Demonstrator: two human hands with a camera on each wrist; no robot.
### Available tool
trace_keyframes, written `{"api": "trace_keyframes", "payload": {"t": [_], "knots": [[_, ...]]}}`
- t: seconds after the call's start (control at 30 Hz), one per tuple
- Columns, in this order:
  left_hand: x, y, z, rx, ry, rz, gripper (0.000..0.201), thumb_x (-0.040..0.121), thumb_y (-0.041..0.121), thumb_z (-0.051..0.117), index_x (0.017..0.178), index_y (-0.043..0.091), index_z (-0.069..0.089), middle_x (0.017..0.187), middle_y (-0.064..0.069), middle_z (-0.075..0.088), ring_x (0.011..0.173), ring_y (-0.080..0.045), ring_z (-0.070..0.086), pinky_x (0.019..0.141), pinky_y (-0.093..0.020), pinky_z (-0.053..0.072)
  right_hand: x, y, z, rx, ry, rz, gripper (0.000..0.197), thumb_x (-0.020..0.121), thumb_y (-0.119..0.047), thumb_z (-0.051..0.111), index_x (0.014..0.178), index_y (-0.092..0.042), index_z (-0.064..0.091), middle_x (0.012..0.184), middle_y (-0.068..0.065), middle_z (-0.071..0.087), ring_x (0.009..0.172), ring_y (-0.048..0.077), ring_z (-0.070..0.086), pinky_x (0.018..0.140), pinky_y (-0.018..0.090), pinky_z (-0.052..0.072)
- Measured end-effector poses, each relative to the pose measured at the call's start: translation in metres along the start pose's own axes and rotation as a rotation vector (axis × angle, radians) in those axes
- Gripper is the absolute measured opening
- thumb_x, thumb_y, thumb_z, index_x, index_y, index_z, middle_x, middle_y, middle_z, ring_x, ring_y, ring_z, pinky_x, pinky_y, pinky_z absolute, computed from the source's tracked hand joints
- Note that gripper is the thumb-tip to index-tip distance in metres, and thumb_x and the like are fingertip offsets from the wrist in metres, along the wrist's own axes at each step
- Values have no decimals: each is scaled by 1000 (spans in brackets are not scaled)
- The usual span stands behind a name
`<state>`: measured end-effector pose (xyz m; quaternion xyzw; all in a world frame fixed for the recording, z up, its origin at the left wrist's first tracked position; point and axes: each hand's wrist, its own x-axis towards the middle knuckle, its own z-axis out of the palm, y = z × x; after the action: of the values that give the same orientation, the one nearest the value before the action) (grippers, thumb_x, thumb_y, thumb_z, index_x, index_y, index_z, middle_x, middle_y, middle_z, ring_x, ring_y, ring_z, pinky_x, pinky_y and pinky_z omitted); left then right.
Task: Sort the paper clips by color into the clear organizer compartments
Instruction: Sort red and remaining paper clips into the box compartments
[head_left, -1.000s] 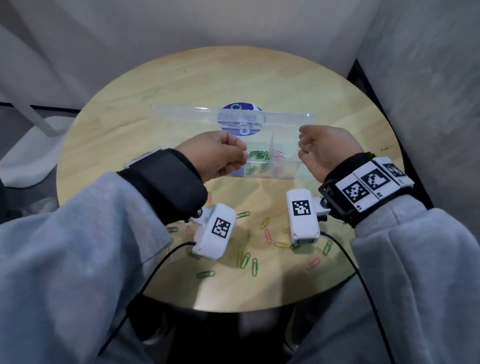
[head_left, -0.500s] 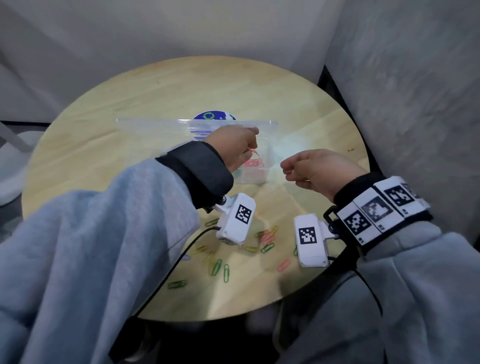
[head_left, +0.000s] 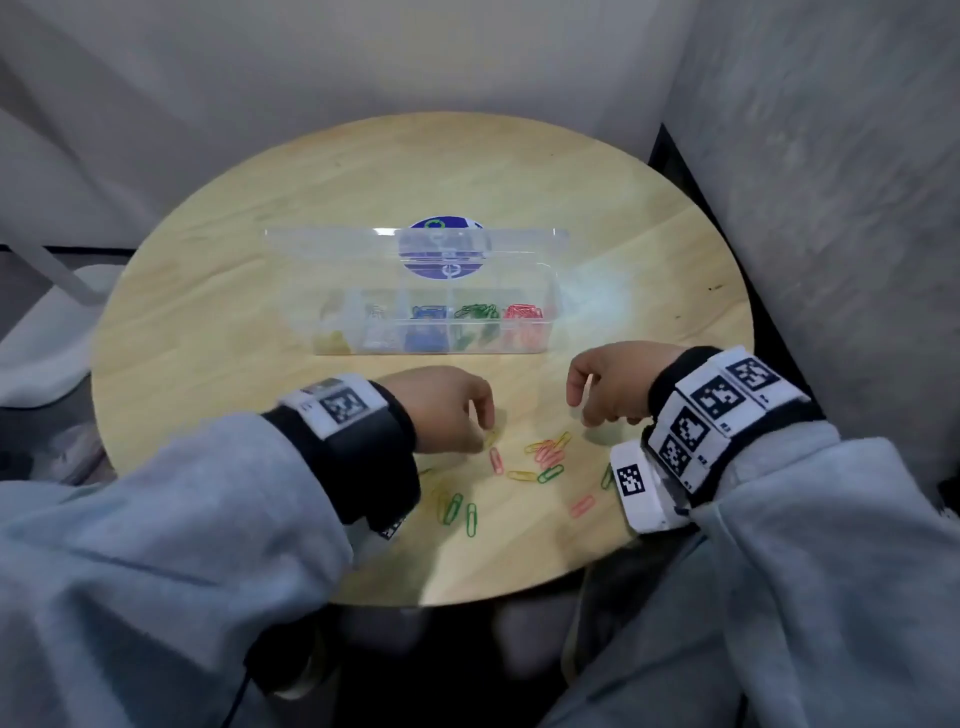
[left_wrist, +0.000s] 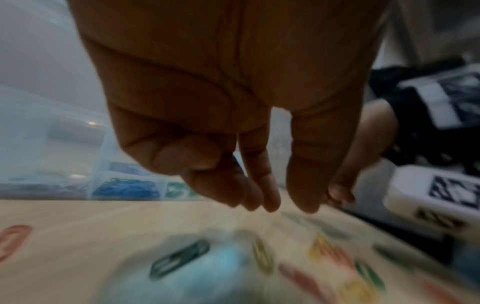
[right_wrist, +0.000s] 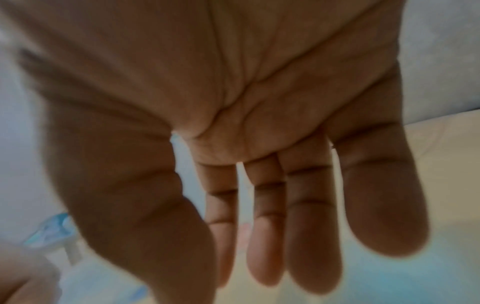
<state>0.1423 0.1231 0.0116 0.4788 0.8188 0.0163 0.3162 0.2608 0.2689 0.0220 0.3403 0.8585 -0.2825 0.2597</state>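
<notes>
The clear organizer (head_left: 550, 332) stands mid-table with its lid up. Its compartments hold, from left to right, yellow, pale, blue (head_left: 428, 314), green (head_left: 475, 312) and red clips (head_left: 522, 312). Loose clips lie near the front edge: pink (head_left: 496, 460), yellow (head_left: 522, 475) and green (head_left: 470, 519). My left hand (head_left: 480, 431) hangs fingers-down just above a yellow clip (head_left: 491, 439) at the pile's left. In the left wrist view the left hand (left_wrist: 283, 205) is relaxed and holds nothing. My right hand (head_left: 579, 410) hovers at the pile's right, and the right wrist view shows its fingers (right_wrist: 309, 236) straight and empty.
The round wooden table (head_left: 208, 322) stands in a corner between grey walls (head_left: 831, 156). A blue round sticker (head_left: 447, 249) shows through the organizer's lid. White camera boxes hang under both wrists (head_left: 639, 488). The table's near edge is close below the clips.
My left hand has come back from the organizer's red compartment down to the loose clips. My right hand has dropped toward the table and its fingers have straightened.
</notes>
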Motion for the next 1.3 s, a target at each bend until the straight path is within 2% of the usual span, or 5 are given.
{"api": "trace_keyframes", "payload": {"t": [0.27, 0.5, 0.87, 1.07, 1.3], "knots": [[7, -1, 17, 148, 57, -41, 31, 82, 28, 62, 112, 28, 54, 106, 1, 55, 89, -18, 50, 73, -29, 41, 9, -6, 30, -266, -26, -35, 20, 78, -13, 65, 89, -26, 54, 98, -4, 55, 79, 18, 52, 54, 21, 41], [16, 9, 27, 235, -10, 189, 22, 82, 22, 64, 102, 30, 62, 94, 6, 45, 94, -19, 53, 71, -31, 39, 20, -13, 37, -324, 2, -184, 30, 76, -7, 67, 85, -28, 47, 81, -7, 47, 69, 16, 53, 57, 30, 47], [10, -15, 19, -17, -27, -3, 16, 81, 21, 62, 67, 24, 55, 74, 9, 59, 70, -11, 53, 66, -25, 43, 26, -17, 40, -295, 4, -282, 14, 81, -6, 60, 75, -18, 58, 72, -9, 58, 65, 8, 52, 61, 24, 45], [-12, -43, -3, -921, 37, -139, 27, 90, -3, 50, 69, 12, 44, 69, -6, 63, 55, -8, 62, 54, -15, 52, 14, -8, 20, 52, 65, -243, 18, 76, -12, 70, 65, -19, 58, 67, -5, 63, 64, 9, 57, 64, 22, 49], [-25, -75, -6, -885, 239, -292, 26, 90, 0, 43, 71, 17, 42, 63, -5, 48, 48, -14, 41, 40, -15, 31, -4, 11, 16, 743, 65, -141, 29, 88, 11, 42, 83, -11, 61, 63, 5, 47, 57, 17, 48, 56, 23, 46]]}}
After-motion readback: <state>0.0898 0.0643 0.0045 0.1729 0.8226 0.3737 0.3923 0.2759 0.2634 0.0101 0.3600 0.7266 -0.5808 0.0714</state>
